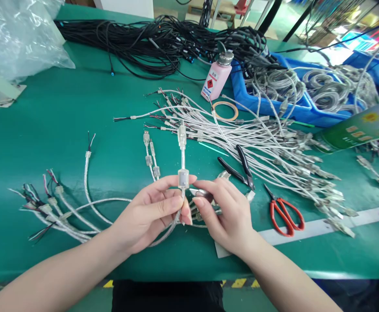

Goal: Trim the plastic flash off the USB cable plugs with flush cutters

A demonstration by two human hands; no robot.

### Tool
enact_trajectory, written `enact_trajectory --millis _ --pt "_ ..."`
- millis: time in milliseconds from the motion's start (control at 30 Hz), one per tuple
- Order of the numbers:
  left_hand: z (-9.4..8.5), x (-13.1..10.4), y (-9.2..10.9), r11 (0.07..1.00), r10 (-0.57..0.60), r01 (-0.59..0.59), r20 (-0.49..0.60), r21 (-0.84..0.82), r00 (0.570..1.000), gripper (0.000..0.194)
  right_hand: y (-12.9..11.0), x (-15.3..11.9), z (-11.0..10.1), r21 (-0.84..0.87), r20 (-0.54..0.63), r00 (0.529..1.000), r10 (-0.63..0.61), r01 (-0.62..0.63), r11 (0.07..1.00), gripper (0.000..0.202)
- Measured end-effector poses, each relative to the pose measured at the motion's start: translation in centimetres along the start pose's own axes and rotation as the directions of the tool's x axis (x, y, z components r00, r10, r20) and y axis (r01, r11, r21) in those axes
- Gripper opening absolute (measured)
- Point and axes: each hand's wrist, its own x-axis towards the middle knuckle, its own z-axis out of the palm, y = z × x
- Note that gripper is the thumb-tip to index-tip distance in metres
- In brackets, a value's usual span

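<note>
My left hand (pixel 158 210) pinches a clear-jacketed cable just below its ferrite bead (pixel 183 178), and the USB plug (pixel 182 136) points up and away. Close beside it, my right hand (pixel 225 212) grips a small metal tool (pixel 202 195) between thumb and index finger, its tip near the cable under the bead. Two more USB plugs (pixel 147 139) lie on the table beyond my left hand. Stripped cable ends (pixel 46 208) fan out at the left. A large bundle of cables (pixel 238 138) lies beyond my right hand.
Black-handled pliers (pixel 241 171) and red scissors (pixel 286 216) lie right of my hands, with a steel ruler (pixel 319 227). A pink bottle (pixel 217 78), tape ring (pixel 225 111), blue bins (pixel 286 106) and green can (pixel 358 125) stand farther off. Black cables (pixel 144 47) line the back.
</note>
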Motion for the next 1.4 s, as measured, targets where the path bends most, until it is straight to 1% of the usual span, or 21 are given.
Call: enact_trajectory --millis 67,100,133,200,333,400,433,500,567,633,833,900,967,1033,1100,1233,1300,1400 --pt "0.2 0.0 0.0 0.999 0.022 -0.021 -0.012 0.028 1.0 0.028 -0.2 -0.1 -0.3 0.188 0.039 0.99 0.136 -0.141 0.972 0.013" --pt "0.2 0.0 0.0 0.998 0.033 -0.032 -0.019 0.045 0.999 0.027 -0.3 -0.1 -0.4 0.286 0.076 0.974 0.213 -0.226 0.931 0.012" --pt "0.3 0.0 0.0 0.997 0.047 -0.045 -0.028 0.063 0.999 0.027 -0.5 -0.2 -0.5 0.373 0.118 0.953 0.28 -0.304 0.877 0.01" --pt "0.5 0.1 -0.1 0.993 0.068 -0.062 -0.051 0.096 0.996 0.025 -0.8 -0.2 -0.5 0.515 0.201 0.912 0.358 -0.41 0.753 0.008" --pt "0.5 0.3 -0.5 0.983 0.1 -0.084 -0.09 0.162 0.991 0.026 -1.3 -0.3 -0.3 0.726 0.318 0.859 0.401 -0.493 0.48 0.009" --pt "0.3 0.3 -0.7 0.978 0.115 -0.094 -0.104 0.188 0.988 0.027 -1.4 -0.3 -0.1 0.777 0.337 0.842 0.42 -0.501 0.38 0.009" --pt "0.3 0.3 -0.7 0.975 0.12 -0.096 -0.109 0.202 0.987 0.027 -1.4 -0.4 0.0 0.789 0.339 0.836 0.432 -0.503 0.352 0.009" --pt "0.1 0.3 -0.8 0.966 0.128 -0.097 -0.118 0.239 0.985 0.027 -1.3 -0.5 0.1 0.793 0.342 0.821 0.456 -0.513 0.328 0.008" --pt "0.0 0.3 -0.9 0.953 0.13 -0.088 -0.128 0.291 0.983 0.027 -1.2 -0.5 0.2 0.778 0.335 0.807 0.486 -0.528 0.34 0.007" --pt "-0.1 0.3 -1.0 0.938 0.137 -0.084 -0.138 0.336 0.981 0.027 -1.3 -0.6 0.2 0.754 0.31 0.803 0.51 -0.534 0.382 0.007" --pt "-0.1 0.2 -1.2 0.928 0.148 -0.078 -0.169 0.365 0.974 0.027 -1.8 -0.3 0.0 0.692 0.222 0.83 0.512 -0.504 0.517 0.007" --pt "-0.1 0.2 -1.2 0.926 0.146 -0.072 -0.175 0.369 0.974 0.027 -1.9 -0.2 0.0 0.669 0.205 0.831 0.517 -0.505 0.545 0.008" --pt "-0.1 0.2 -1.2 0.93 0.139 -0.071 -0.165 0.362 0.976 0.027 -2.0 -0.1 0.0 0.663 0.204 0.829 0.521 -0.508 0.549 0.008" --pt "-0.1 0.2 -1.2 0.937 0.13 -0.072 -0.151 0.341 0.98 0.027 -1.9 0.0 0.0 0.676 0.222 0.823 0.523 -0.516 0.526 0.009" --pt "0.0 0.3 -1.2 0.945 0.121 -0.071 -0.141 0.319 0.983 0.026 -1.8 -0.1 0.1 0.71 0.25 0.818 0.518 -0.519 0.476 0.009" --pt "0.3 0.3 -1.1 0.956 0.112 -0.07 -0.135 0.285 0.985 0.026 -1.4 -0.3 0.3 0.804 0.327 0.801 0.502 -0.515 0.298 0.01" --pt "0.4 0.3 -1.0 0.963 0.111 -0.071 -0.14 0.262 0.984 0.026 -1.2 -0.3 0.3 0.832 0.35 0.794 0.497 -0.507 0.224 0.01" --pt "0.5 0.4 -0.9 0.969 0.101 -0.063 -0.152 0.239 0.983 0.026 -1.2 -0.3 0.3 0.842 0.359 0.785 0.505 -0.506 0.188 0.012"
